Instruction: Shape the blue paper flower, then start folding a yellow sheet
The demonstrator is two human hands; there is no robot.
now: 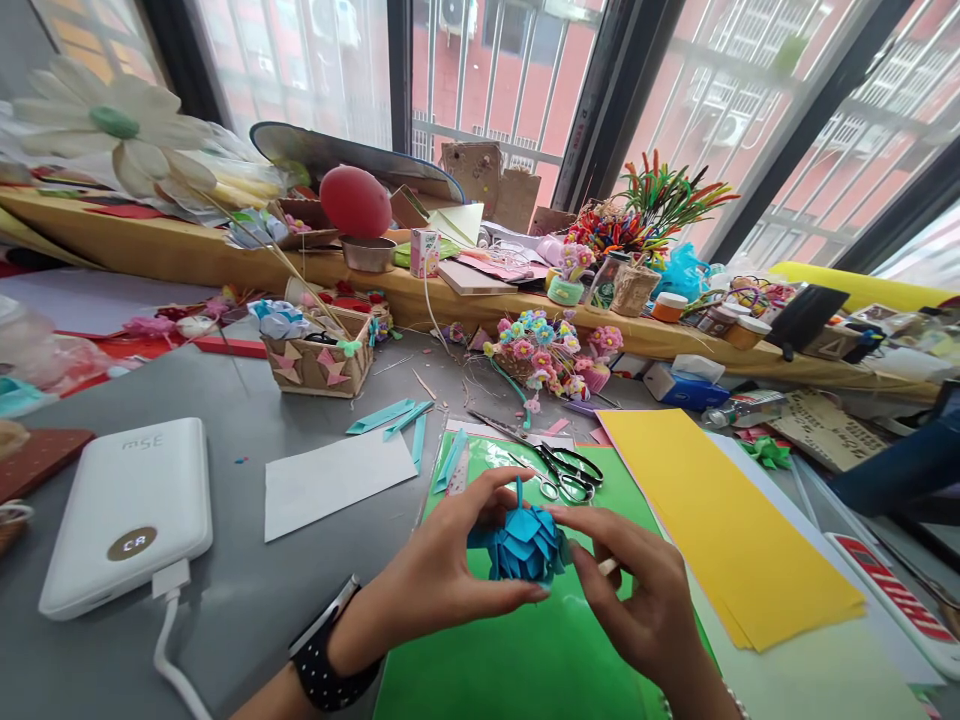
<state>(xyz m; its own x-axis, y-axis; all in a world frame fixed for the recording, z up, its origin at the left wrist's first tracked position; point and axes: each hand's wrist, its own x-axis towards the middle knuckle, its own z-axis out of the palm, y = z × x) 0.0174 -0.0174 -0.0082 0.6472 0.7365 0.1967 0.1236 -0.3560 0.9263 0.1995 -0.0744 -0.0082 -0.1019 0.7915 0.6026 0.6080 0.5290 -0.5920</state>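
A blue folded-paper flower [527,543] with layered, pointed petals is in my left hand [442,550]. The fingers and thumb curve around its left side and underneath. At its right edge, my right hand [637,580] touches the petals with thumb and index finger. A short pale stick [607,567] shows between that hand's curled fingers; its other end is hidden. Both hands are above a shiny green sheet [465,650]. Just beyond them lie black-handled scissors [574,470] and a smaller silver pair [549,490]. Folded blue paper strips [397,415] lie farther left.
A white power bank [131,510] with a cable and a blank white paper [337,485] are to the left. Yellow paper sheets [735,530] lie right. Behind stand a decorated cardboard box [319,365], small crocheted-looking flowers [536,350] and a crowded ledge [300,270].
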